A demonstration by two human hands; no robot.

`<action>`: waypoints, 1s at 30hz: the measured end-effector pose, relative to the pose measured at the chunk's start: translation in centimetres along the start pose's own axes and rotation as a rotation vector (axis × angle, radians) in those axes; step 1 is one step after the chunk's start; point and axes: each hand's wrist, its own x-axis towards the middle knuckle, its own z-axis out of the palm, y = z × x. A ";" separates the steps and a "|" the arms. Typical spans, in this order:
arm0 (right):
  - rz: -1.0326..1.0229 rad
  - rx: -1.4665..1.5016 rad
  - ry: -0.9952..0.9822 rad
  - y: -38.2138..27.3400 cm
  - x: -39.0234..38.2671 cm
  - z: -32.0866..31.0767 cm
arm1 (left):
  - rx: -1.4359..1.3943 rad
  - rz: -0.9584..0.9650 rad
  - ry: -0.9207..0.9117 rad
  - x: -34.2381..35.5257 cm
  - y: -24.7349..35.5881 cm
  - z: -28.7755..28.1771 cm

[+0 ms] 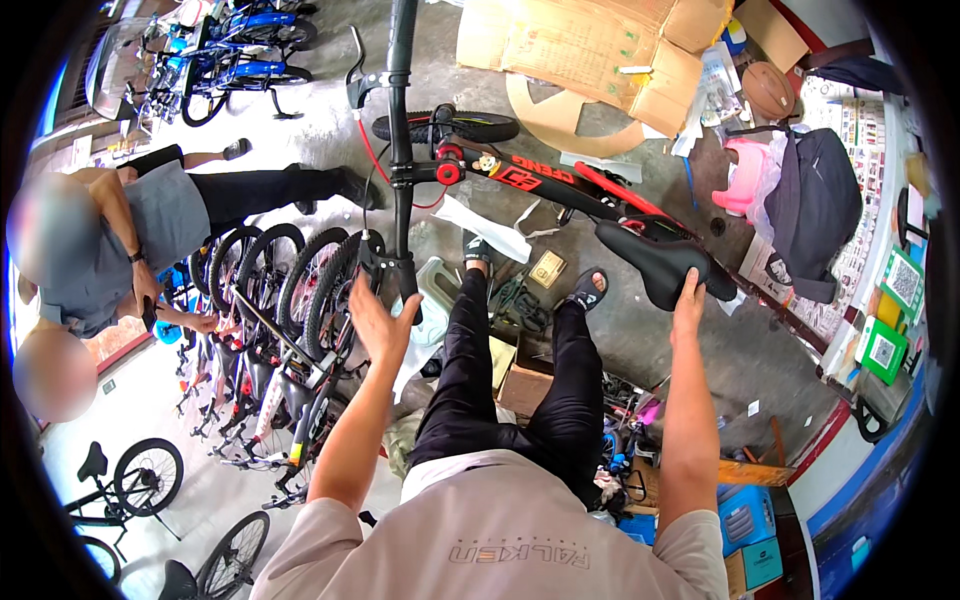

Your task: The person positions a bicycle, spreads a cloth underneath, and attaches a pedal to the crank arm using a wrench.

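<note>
In front of me stands a black and red bicycle (535,178), seen from above. Its straight black handlebar (401,130) runs up the middle of the view, with a red cable curving beside it. My left hand (381,322) is at the near end of the bar, beside the black grip (403,278), its fingers and thumb apart. On the right, my right hand (687,305) is on the rear of the black saddle (648,258), fingers over its edge. The underside of that hold is hidden.
Parked bicycles (290,280) crowd the left, near a person in grey (150,225) and another partly hidden person. Flattened cardboard (590,50) lies on the floor ahead. A dark bag (815,205) and a basketball (768,90) are at right. Boxes (525,388) lie by my legs.
</note>
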 end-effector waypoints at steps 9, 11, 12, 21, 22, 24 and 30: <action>0.154 -0.016 -0.137 0.3 1.5 -1.0 | -0.254 -1.982 -0.096 -28.3 -27.5 -16.1; 0.171 0.010 -0.125 -0.1 1.1 -0.9 | -0.142 -2.034 -0.245 -34.7 -31.0 -19.3; 0.194 -0.073 -0.092 -0.4 0.9 -0.9 | -0.234 -2.088 -0.176 -36.6 -32.3 -20.5; 0.253 -0.100 -0.125 -1.3 0.2 -1.2 | -0.396 -2.024 -0.336 -38.6 -24.8 -17.9; 0.247 -0.123 -0.147 -1.4 0.4 -1.4 | -0.353 -1.970 -0.396 -38.3 -24.3 -17.1; 0.225 -0.149 -0.163 -1.3 0.8 -1.8 | -0.339 -1.903 -0.460 -37.7 -24.4 -15.1; -0.165 -0.261 -0.005 -2.0 0.4 -2.3 | -0.216 -1.497 -0.765 -35.9 -25.7 -7.6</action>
